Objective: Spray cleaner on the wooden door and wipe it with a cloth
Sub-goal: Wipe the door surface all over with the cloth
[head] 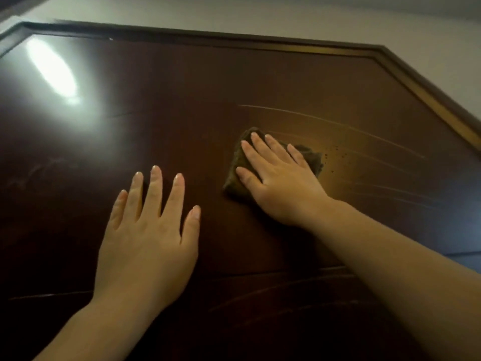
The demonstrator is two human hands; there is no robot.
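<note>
The dark wooden door [161, 105] fills most of the view, glossy and seen from close up. My right hand [281, 183] lies flat with straight fingers on a folded brown cloth [235, 175] and presses it against the door's upper right area. Small spray droplets [335, 155] and curved wet streaks [364, 131] show on the wood to the right of the cloth. My left hand [148, 241] rests flat on the door with fingers spread, to the left of and below the cloth, holding nothing. No spray bottle is in sight.
The door frame [429, 100] runs along the top and down the right side, with a white wall [260, 14] beyond it. A bright light reflection [52, 69] glares on the door's upper left. A panel groove [52, 294] crosses the door lower down.
</note>
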